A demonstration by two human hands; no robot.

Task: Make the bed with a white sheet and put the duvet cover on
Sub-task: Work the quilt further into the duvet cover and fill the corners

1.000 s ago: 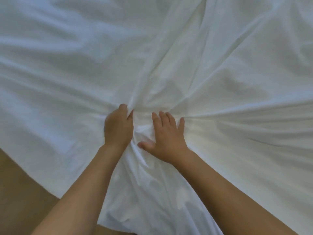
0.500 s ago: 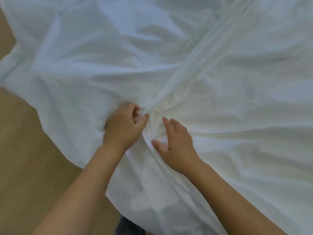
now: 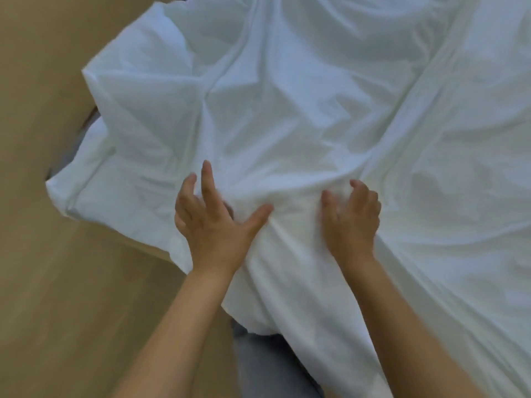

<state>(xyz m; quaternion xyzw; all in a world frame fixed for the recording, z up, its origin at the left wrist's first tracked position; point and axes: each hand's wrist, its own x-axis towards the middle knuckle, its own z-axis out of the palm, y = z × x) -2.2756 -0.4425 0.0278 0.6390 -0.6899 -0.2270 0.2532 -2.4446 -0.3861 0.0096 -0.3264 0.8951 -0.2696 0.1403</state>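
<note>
White sheet (image 3: pixel 287 110) fills most of the view, wrinkled, and its corner reaches over the tan floor (image 3: pixel 43 282) at the left. Left hand (image 3: pixel 214 222) lies on the sheet, fingers spread and straight. Right hand (image 3: pixel 352 219) touches a ridge with curled fingers (blurred; whether it grips, I cannot tell).

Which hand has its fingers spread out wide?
The left hand, the one nearer the floor. Its fingers and thumb fan out straight over the white sheet, while the right hand curls its fingers into the fabric.
</note>
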